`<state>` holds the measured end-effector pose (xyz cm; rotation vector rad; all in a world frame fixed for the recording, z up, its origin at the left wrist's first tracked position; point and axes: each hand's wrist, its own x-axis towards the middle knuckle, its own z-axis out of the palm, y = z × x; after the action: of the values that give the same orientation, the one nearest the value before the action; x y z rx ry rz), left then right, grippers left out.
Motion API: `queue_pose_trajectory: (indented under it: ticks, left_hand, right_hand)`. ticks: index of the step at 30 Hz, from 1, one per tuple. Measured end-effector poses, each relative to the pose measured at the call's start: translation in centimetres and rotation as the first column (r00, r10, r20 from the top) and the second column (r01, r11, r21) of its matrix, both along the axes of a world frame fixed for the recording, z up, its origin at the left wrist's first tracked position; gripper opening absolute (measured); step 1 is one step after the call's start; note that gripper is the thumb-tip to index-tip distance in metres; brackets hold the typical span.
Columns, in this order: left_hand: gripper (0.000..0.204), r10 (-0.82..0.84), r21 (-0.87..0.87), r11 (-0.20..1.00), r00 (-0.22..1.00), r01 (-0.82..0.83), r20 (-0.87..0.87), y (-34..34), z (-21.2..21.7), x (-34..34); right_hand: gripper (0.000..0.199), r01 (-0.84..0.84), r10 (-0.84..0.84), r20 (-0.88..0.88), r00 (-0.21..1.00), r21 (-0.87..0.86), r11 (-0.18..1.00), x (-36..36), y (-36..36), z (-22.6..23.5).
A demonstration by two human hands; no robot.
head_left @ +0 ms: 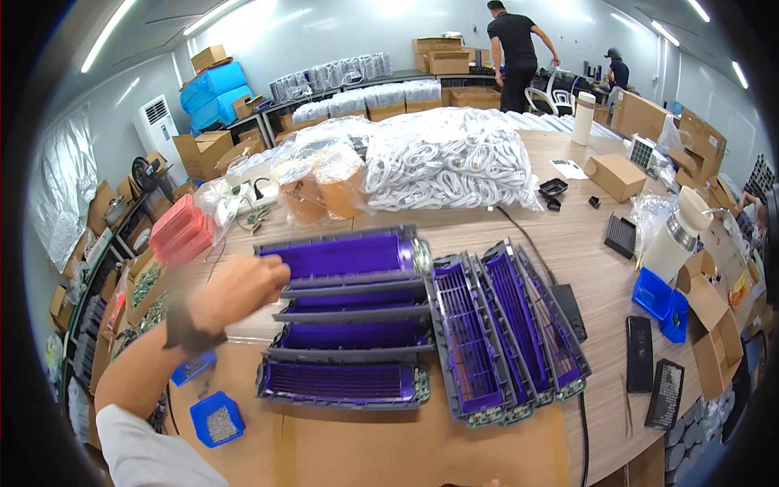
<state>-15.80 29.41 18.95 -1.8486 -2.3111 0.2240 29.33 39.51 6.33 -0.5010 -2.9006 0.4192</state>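
Note:
My left hand, with a dark band at its wrist, reaches in from the left. Its fingers are curled at the left end of a long grey plastic housing with a purple inside, the farthest of a stack lying crosswise. Below it lie more such housings; the nearest one shows slats and a small green circuit board at its right end. To the right, several slatted purple housings lie lengthwise, side by side. Only a fingertip of my right hand shows at the lower edge; its other fingers are hidden.
Blue trays with small metal parts stand left on the cardboard sheet. Bundled white cables lie behind. On the right are a phone, a blue bin, a flask and a cable. A person stands far back.

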Motion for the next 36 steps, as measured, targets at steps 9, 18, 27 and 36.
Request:
queue_pose_trajectory:
  ticks: [9, 18, 27, 36]
  left_hand:
    - [0.017, 0.081, -0.279, 0.96, 0.985, -0.035, 0.155, -7.2, -4.1, 6.2]
    - [0.02, 0.136, -0.032, 0.991, 0.953, -0.132, 0.27, -0.3, -3.6, 0.7]
    - [0.015, 0.066, -0.071, 0.996, 0.982, -0.054, 0.178, 7.1, -10.0, -2.7]
    - [0.005, 0.107, -0.084, 0.992, 0.971, -0.091, 0.213, 3.6, -9.3, -5.3]
  right_hand:
    - [0.03, 0.026, -0.028, 0.11, 0.994, 0.019, 0.999, 0.3, -1.4, 0.4]
    - [0.043, 0.077, -0.073, 0.09, 0.993, -0.045, 0.996, 0.5, -1.7, 0.3]
    - [0.034, 0.055, -0.051, 0.047, 0.998, -0.101, 0.993, 0.3, -1.3, -0.1]
    - [0.019, 0.071, -0.071, -0.012, 0.997, -0.03, 0.997, -0.1, -1.3, 0.3]
